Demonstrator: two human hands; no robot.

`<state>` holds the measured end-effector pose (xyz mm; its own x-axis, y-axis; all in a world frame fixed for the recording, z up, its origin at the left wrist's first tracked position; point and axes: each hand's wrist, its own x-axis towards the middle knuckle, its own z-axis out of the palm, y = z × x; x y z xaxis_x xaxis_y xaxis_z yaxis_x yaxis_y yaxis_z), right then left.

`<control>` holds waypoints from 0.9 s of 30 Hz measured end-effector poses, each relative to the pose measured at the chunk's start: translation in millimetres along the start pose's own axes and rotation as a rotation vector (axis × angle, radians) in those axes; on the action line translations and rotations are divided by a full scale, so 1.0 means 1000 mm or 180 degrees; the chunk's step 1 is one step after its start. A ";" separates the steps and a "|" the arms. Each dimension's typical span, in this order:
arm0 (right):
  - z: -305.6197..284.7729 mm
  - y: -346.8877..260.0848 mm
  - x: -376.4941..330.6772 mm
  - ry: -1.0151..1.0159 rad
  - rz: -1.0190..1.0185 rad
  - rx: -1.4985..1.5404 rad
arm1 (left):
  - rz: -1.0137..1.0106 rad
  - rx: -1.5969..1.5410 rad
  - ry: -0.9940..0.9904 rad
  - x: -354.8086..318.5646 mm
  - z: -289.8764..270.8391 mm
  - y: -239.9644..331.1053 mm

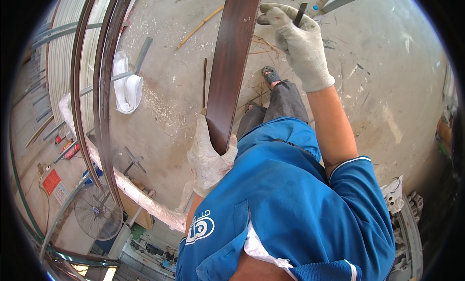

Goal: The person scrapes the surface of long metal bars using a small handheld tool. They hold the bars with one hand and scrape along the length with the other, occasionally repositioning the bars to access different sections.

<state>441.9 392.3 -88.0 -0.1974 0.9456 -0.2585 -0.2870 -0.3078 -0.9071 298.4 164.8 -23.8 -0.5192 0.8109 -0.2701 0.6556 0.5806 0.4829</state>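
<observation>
A long dark brown wood-grain board (232,72) runs from my waist up past the top edge of the picture. My gloved left hand (210,157) is closed around its near end, thumb on one side and fingers on the other. To the right of the board's far part, my gloved right hand (301,46) is raised with its fingers bent. A short dark flat strip (301,14) is gripped in it and sticks up past the fingers. The right fingertips are close to the board's edge; whether they touch it I cannot tell.
Dark brown long profiles (102,77) stand on a metal rack at left, beside stacked white panels (60,72). A white roll (128,89) hangs by a bar there. A yellow stick (199,25) and scraps lie on the concrete floor (382,82). A fan (98,211) stands lower left.
</observation>
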 end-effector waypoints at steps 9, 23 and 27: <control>0.013 -0.011 -0.005 0.0073 -0.0141 -0.0778 | 0.0204 0.0351 0.0159 0.002 0.008 -0.008; 0.002 0.012 0.003 -0.0236 -0.0378 -0.0608 | 0.0172 -0.0186 -0.0146 0.006 0.007 -0.007; 0.001 0.013 0.001 -0.0358 -0.0496 -0.0479 | -0.0053 -0.0715 -0.0438 0.006 0.005 -0.006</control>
<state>436.9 388.6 -99.6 -0.2673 0.9603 -0.0804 -0.1810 -0.1320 -0.9746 294.1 166.6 -32.3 -0.4393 0.8127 -0.3828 0.5013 0.5754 0.6462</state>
